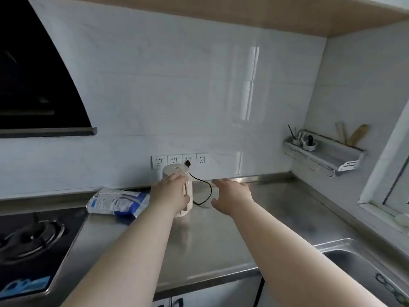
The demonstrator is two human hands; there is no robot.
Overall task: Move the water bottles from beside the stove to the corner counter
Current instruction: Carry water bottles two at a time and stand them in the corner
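Left hand (170,193) gripped the handle of the kettle (173,170) — right hand (230,196) hovered wide open, empty; water bottles (117,202) lay beside the stove (33,235).

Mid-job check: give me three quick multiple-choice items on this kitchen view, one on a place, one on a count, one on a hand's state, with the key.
1. Where does the wrapped bottle pack lie?
A) between the stove and the kettle
B) on top of the stove
C) right of the kettle

2. How many wall sockets sit in the row behind the kettle?
A) two
B) four
C) six

3. What is the right hand doing?
A) gripping the pack
B) gripping the kettle
C) hovering open, holding nothing

Key:
1 A, the pack lies on its side just right of the stove and left of the kettle.
2 B, four plates show side by side, one with a plug in it.
3 C, its fingers are spread above the counter; it is the left hand that grips the kettle.
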